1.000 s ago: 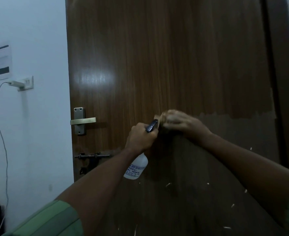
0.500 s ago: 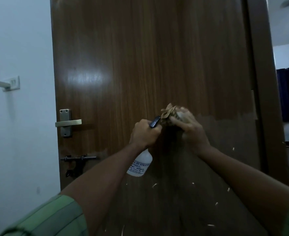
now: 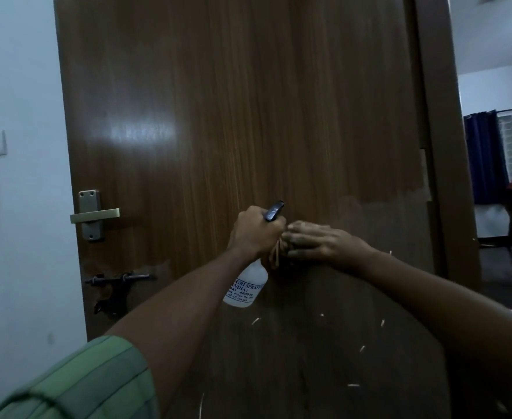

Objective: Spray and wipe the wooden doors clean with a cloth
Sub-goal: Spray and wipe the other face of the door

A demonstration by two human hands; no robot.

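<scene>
At frame centre, the left hand [image 3: 256, 232] gripped a white plastic spray bottle [image 3: 246, 285] by its neck, black nozzle up. Just right, the right hand [image 3: 318, 241] lay with fingers nearly straight over a crumpled tan cloth [image 3: 277, 252] against the glossy, grained wooden door [image 3: 248, 116]. A brass lever handle [image 3: 95, 215] sat centre left.

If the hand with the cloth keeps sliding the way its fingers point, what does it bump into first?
The right hand points toward the left hand gripping the spray bottle. They already look nearly touching, so it would probably meet that hand first, though depth is hard to judge.
</scene>
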